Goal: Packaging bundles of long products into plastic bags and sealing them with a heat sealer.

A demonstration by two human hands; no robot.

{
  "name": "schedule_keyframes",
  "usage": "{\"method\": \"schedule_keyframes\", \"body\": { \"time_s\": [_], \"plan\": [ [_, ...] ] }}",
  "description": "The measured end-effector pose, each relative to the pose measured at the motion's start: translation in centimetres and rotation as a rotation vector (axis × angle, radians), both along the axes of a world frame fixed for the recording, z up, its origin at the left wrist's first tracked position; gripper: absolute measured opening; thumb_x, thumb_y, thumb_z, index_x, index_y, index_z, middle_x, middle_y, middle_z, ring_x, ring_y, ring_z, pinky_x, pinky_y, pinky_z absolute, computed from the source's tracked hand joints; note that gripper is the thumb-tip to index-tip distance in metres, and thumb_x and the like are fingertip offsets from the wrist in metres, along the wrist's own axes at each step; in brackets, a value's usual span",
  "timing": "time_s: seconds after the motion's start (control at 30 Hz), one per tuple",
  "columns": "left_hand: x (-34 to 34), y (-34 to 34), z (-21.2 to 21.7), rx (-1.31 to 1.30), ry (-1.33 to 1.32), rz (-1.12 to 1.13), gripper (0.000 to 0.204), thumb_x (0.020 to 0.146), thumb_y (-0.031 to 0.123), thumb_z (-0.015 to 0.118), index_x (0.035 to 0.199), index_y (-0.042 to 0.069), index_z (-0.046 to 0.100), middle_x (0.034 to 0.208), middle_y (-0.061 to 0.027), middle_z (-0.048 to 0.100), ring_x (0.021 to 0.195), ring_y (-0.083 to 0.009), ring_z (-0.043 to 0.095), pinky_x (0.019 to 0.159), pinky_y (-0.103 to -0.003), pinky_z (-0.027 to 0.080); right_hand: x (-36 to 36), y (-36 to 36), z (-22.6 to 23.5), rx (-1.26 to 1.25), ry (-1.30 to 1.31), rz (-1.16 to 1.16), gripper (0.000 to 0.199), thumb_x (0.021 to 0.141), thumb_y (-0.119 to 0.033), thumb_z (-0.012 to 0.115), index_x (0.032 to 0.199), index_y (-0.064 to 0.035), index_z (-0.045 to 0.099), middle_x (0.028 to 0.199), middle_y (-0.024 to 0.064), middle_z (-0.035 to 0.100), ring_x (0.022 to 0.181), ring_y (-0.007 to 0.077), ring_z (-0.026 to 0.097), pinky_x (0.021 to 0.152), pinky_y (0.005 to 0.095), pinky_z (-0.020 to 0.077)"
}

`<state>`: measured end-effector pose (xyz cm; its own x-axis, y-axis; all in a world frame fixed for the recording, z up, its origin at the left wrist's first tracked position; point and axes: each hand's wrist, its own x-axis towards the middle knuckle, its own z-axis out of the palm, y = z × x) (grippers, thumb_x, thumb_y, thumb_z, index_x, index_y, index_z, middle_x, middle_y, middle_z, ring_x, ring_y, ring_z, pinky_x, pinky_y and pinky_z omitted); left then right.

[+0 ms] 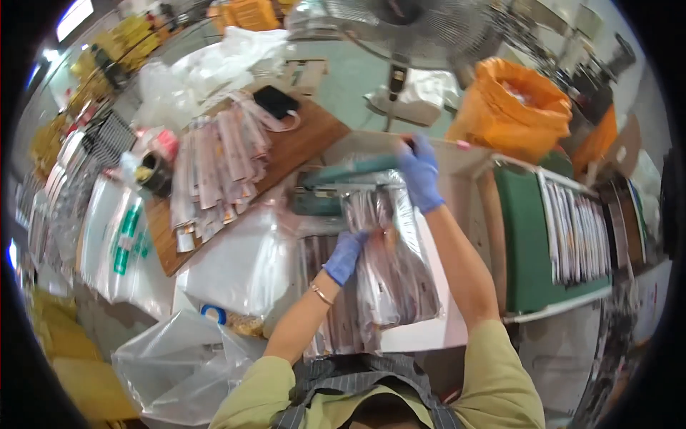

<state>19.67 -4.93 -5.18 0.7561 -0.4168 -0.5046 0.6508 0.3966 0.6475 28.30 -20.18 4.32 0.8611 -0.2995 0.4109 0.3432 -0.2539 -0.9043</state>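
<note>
My left hand, in a blue glove, is closed at the upper part of a clear plastic packet that holds slim, long pieces. Beside it and partly under my left forearm lie more such packets. Ahead of them sits a green bag sealer, its long arm raised above the base. Also gloved in blue, my right hand is closed around the right end of that arm, slightly blurred. The packet's upper end lies close to the sealer's base.
Many slim packets and a black phone lie on a brown board at left. Clear plastic bags lie nearer. At right stands a green-lined box of upright packets. Behind are an orange sack and a fan.
</note>
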Motion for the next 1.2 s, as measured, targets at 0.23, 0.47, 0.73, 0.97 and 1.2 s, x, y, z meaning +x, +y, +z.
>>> {"method": "schedule_keyframes", "body": {
  "time_s": [0.23,0.47,0.73,0.97,1.2],
  "plan": [
    [0.3,3.7,-3.7,0.302,-0.17,-0.037,0.043,0.063,0.035,0.074,0.088,0.0,0.064,0.083,-0.0055,0.062,0.077,-0.0136,0.057,0.071,-0.027,0.044,0.0,-6.1,-12.7,0.368,-0.002,-0.065,0.01,0.08,-0.012,0.059,0.087,-0.0047,0.062,0.077,0.0005,0.058,0.066,0.0074,0.05,0.059,0.0212,0.0416],
    [-0.4,4.2,-3.3,0.342,-0.196,-0.054,0.052,0.061,0.039,0.075,0.094,0.0,0.062,0.086,-0.0091,0.062,0.08,-0.018,0.058,0.075,-0.028,0.043,0.7,-5.8,-14.1,0.398,-0.032,-0.071,0.008,0.081,-0.013,0.059,0.087,-0.0086,0.062,0.073,-0.0006,0.059,0.058,0.007,0.05,0.055,0.0208,0.0424],
    [-3.2,9.8,0.5,1.343,-0.61,-0.048,0.08,0.055,0.051,0.073,0.114,0.002,0.05,0.111,-0.0169,0.052,0.1,-0.0246,0.052,0.084,-0.035,0.041,-14.8,3.7,-16.0,0.579,0.518,0.387,0.056,0.075,-0.013,0.066,0.123,-0.0041,0.037,0.109,0.0106,0.051,0.097,0.0166,0.049,0.082,0.0291,0.0431],
    [-23.2,11.0,-4.0,0.91,-0.624,0.201,0.104,0.051,0.056,0.074,0.13,0.004,0.029,0.127,-0.0198,0.038,0.114,-0.0313,0.041,0.096,-0.035,0.032,-33.7,7.8,-9.4,0.812,0.939,0.605,0.071,0.067,-0.017,0.071,0.126,-0.0021,0.033,0.113,0.01,0.047,0.1,0.0212,0.049,0.085,0.0337,0.0426],
    [-26.6,26.1,16.2,0.413,-0.825,0.734,0.033,0.086,0.025,0.053,0.108,0.002,0.052,0.098,-0.008,0.057,0.093,-0.0158,0.053,0.082,-0.027,0.042,-28.9,20.5,0.2,0.214,0.037,0.748,0.063,0.064,-0.025,0.074,0.111,0.0057,0.045,0.1,0.0115,0.054,0.086,0.019,0.053,0.074,0.0314,0.0457]
  ]
}}
